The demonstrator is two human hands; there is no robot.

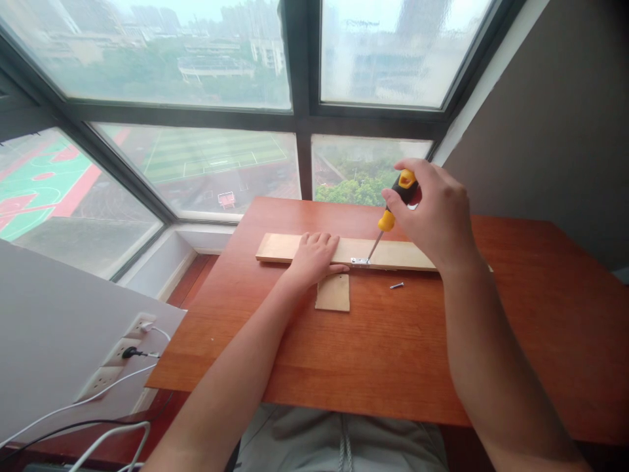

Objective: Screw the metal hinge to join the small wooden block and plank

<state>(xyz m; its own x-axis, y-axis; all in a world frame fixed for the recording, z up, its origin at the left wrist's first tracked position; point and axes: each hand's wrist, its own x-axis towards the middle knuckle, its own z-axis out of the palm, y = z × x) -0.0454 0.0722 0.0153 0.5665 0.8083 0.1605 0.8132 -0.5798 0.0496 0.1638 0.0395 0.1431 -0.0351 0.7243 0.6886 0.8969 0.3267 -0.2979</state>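
Observation:
My right hand (439, 213) grips the black and yellow handle of a screwdriver (386, 220), fingers curled round its upper part. The shaft slants down to the left, and its tip meets a small silver metal bracket or hinge (360, 262) at the near edge of a long pale wooden board (278, 247). With fingers over the board's top and thumb along its near edge, my left hand (316, 257) holds it against the table, left of the metal piece. A loose screw (396, 286) lies in front of the board. My right hand and forearm hide part of the board's right end.
A small square wooden piece (333, 293) lies just in front of the board, below my left hand. The reddish-brown table (373, 354) reaches towards tall windows (206, 157). Wall sockets (122, 351) with plugged-in cables are at the lower left.

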